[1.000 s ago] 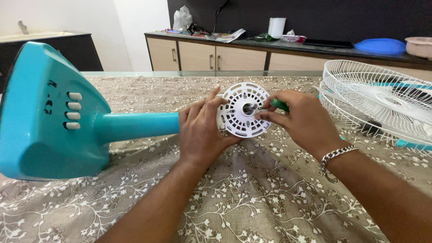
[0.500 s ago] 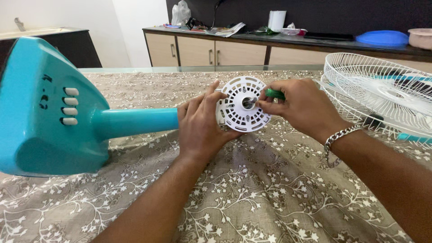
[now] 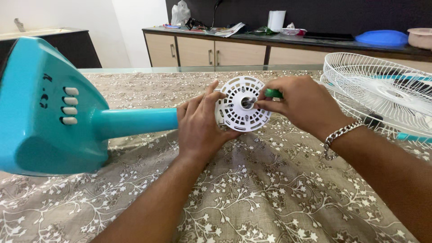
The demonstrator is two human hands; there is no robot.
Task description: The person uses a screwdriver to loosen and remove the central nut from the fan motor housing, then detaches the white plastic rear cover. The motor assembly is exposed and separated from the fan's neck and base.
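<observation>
A teal table fan lies on its side on the cloth-covered table, its wide base [image 3: 45, 108] at the left and its neck [image 3: 135, 121] running right. My left hand [image 3: 200, 123] grips the white round vented motor housing [image 3: 240, 110] at the neck's end. A metal shaft [image 3: 247, 102] sticks out of the housing's middle. My right hand [image 3: 297, 105] is closed on a green-handled screwdriver [image 3: 273, 93], whose tip sits on the housing face just right of the shaft.
White wire fan guards [image 3: 382, 94] lie stacked at the right. A brown floral cloth [image 3: 270, 189] covers the table. Behind stands a dark-topped counter [image 3: 288, 40] with cabinets, papers, a white roll, a blue lid and a pink bowl.
The view dropped slightly a second ago. My right hand has shifted a little on the screwdriver at the housing face. My left hand holds still.
</observation>
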